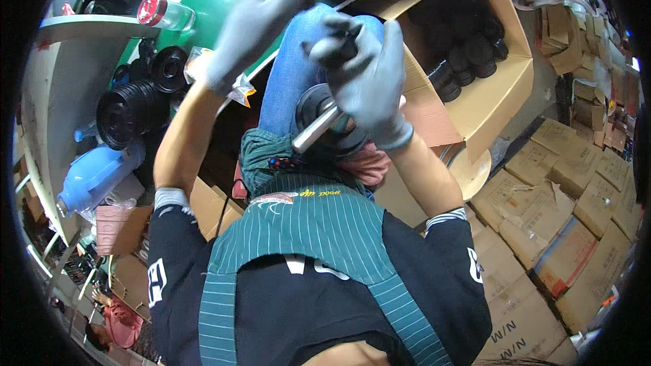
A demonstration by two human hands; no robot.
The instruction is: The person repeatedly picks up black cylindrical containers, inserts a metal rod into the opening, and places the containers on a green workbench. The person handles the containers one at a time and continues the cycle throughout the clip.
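Note:
My left hand [261,27], in a grey glove, reaches out over the green work surface [224,3]. Its fingers are smeared by motion, and whether they hold anything does not show. Over my lap, my right hand [369,78], gloved in grey too, is curled round a silver metal rod [319,129]. One end of the rod sticks out below the palm; the rest is hidden in the fist. Something small and dark shows at the curled fingers, too blurred to name. Just below and behind this hand, a round black part [310,103] lies at my knees, partly covered.
An open cardboard box [505,105] with several black round parts [468,61] stands at the right. Stacked black discs [125,112], a blue bottle-shaped container [102,173] and a red-lidded clear jar [178,16] are at the left. Flattened cartons [529,210] cover the floor at right.

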